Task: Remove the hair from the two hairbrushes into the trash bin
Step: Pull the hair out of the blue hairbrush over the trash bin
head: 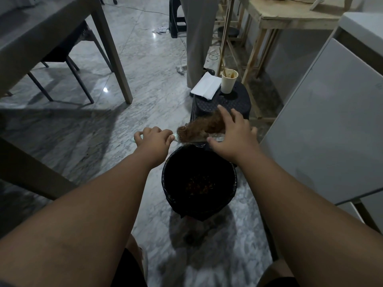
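A round trash bin (165, 179) lined with a black bag stands on the floor between my arms, some brown hair at its bottom. Just beyond its far rim, my left hand (154, 139) is closed around the pale handle of a hairbrush (176, 138). A thick mat of curly brown hair (199, 127) covers the brush head. My right hand (232, 131) rests over the right part of that hair with fingers spread and curled on it. The brush head itself is mostly hidden under the hair and my hand.
A dark plastic stool (232, 102) behind the bin carries a white paper (206, 85) and a used paper cup (229, 80). A person's trouser legs (199, 38) stand beyond it. A table leg (116, 59) and chair are left, a white cabinet (331, 121) right.
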